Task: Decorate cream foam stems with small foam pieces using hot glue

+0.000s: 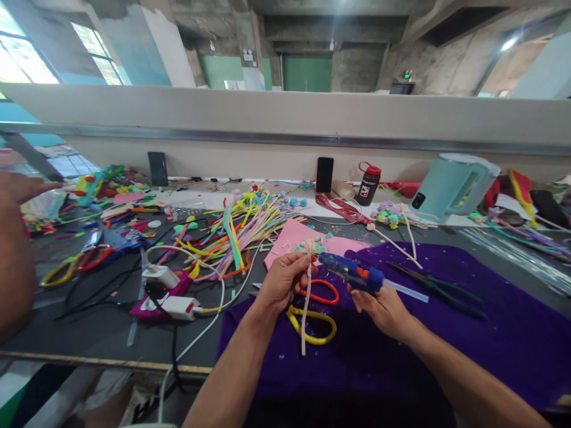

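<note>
Bottle (368,184) label too small.

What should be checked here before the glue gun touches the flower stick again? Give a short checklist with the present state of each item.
1. Left hand grips the white stick below its flower head: ok.
2. Right hand holds the blue glue gun, nozzle toward the flower head: ok.
3. Glue stick loaded at the gun's rear: ok.
4. Nozzle touching the flower: cannot tell.
5. Gun hot or plugged in: cannot tell.
6. Scissors lie on the purple cloth directly under the stick: not ok.
</note>
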`<state>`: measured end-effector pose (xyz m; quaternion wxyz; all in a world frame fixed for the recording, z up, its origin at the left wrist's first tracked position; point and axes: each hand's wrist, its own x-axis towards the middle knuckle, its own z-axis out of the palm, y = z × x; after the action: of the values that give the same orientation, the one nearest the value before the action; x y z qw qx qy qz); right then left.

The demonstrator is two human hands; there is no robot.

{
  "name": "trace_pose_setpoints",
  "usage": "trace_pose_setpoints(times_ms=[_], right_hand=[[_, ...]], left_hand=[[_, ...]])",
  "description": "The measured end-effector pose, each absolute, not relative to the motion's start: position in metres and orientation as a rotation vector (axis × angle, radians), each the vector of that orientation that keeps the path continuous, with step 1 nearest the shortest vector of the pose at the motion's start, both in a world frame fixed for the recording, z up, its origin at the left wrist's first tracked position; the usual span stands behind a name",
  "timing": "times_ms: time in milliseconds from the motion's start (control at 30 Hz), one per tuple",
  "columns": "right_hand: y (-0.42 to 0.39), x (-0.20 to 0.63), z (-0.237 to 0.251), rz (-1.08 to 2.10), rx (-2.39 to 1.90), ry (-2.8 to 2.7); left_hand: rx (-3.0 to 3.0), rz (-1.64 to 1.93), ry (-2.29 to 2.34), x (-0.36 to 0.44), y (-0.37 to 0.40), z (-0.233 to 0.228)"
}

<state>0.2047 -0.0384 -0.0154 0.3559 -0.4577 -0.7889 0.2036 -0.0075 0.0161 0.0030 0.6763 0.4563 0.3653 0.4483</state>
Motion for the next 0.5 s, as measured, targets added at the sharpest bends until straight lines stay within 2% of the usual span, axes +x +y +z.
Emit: trace_pose_setpoints(times_ms=[500], right_hand=[[-0.0371, 0.2062, -0.0174, 0.552, -1.152, -1.999]], left_hand=[[1.000, 1.022, 0.819, -0.0078, 0.0161, 0.0029]])
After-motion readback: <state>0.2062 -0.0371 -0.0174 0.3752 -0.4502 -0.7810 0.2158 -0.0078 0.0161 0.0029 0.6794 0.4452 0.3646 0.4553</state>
